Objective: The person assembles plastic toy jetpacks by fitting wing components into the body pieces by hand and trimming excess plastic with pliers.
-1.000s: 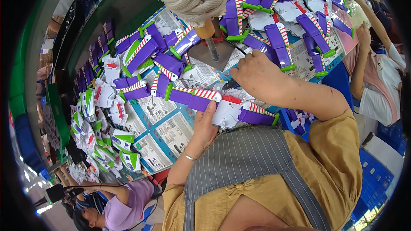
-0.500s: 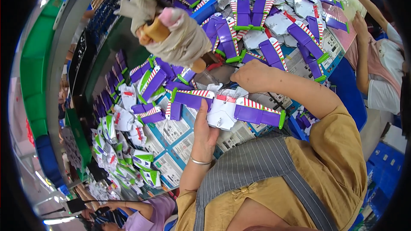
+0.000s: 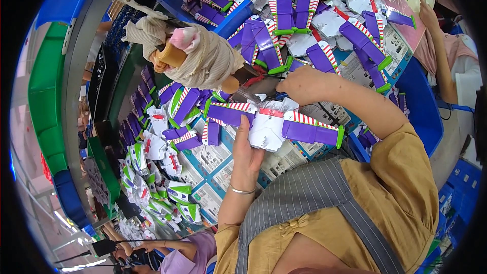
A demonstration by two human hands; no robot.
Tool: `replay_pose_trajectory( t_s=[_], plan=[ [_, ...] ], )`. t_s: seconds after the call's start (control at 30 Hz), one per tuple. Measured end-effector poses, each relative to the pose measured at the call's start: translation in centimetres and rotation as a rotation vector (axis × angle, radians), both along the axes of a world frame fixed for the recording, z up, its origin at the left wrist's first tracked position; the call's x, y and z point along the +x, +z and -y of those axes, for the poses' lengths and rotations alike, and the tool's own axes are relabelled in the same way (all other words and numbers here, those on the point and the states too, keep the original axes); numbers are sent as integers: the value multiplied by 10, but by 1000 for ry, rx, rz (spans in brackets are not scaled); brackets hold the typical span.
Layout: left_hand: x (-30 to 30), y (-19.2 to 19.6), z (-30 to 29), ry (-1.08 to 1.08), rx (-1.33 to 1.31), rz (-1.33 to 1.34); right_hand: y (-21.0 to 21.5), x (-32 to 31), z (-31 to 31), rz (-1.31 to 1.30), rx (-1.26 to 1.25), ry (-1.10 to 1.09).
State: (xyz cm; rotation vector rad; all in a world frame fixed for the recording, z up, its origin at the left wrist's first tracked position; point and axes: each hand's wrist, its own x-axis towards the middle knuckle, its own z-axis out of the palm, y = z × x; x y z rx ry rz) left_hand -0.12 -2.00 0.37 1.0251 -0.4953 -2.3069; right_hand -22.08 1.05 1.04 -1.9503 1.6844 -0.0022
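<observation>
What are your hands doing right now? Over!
Left hand holds the white toy body with purple wings. Right hand grips a tool at its top edge. Loose purple wing pieces piled close behind.

Flat printed cartons (image 3: pixel 215 165), white-blue, spread on table under toy parts, near left hand; more far right (image 3: pixel 401 45).

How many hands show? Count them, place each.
3 clearly. Left hand holds the wing toy at centre; right hand just above it; a co-worker's hand top right. A person at the lower left may have hands hidden.
</observation>
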Motion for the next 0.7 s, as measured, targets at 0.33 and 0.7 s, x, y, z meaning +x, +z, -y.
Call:
replay_pose_trajectory(
  t_s=[0.33,0.7],
  plan=[
    [3,-3,1,-22,9,1,2,1,-1,14,6,19],
    [0,0,0,11,33,35,-3,-1,-2,7,-17,17]
  ],
)
